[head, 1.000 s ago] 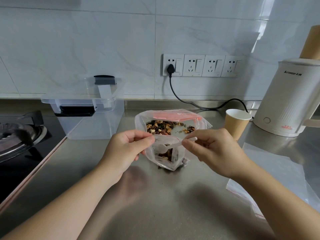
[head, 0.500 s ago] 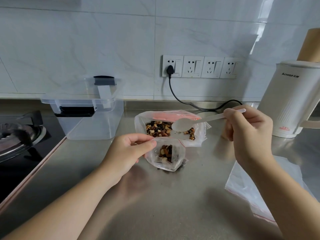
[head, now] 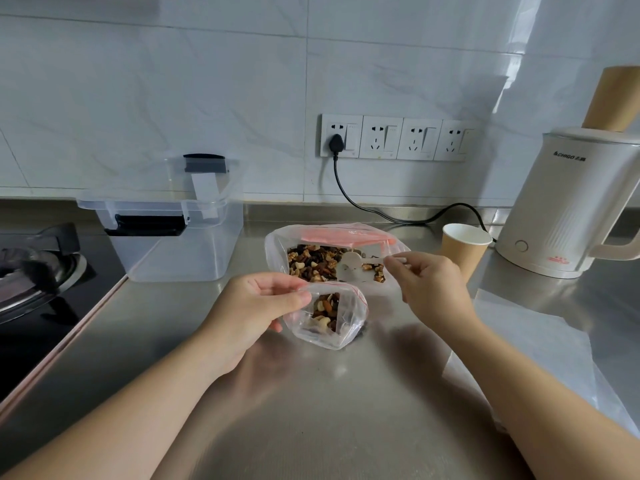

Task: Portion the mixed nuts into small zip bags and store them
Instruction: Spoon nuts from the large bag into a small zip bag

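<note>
Fingers [head: 294, 296] of the left hand [head: 252, 306] are pinched on the small bag's [head: 329, 317] rim on the table [head: 311, 410]; a spoon [head: 360, 261] is pinched by the right hand [head: 429, 285] inside the big bag [head: 332, 258] of nuts [head: 311, 265].

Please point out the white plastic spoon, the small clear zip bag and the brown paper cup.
white plastic spoon [head: 351, 262], head view, on its bowl.
small clear zip bag [head: 349, 320], head view, on its front wall.
brown paper cup [head: 459, 256], head view, on its side.

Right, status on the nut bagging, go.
Left hand pinches small zip bag open, part filled. Right hand holds spoon in big nut bag. Nothing in the way.
</note>
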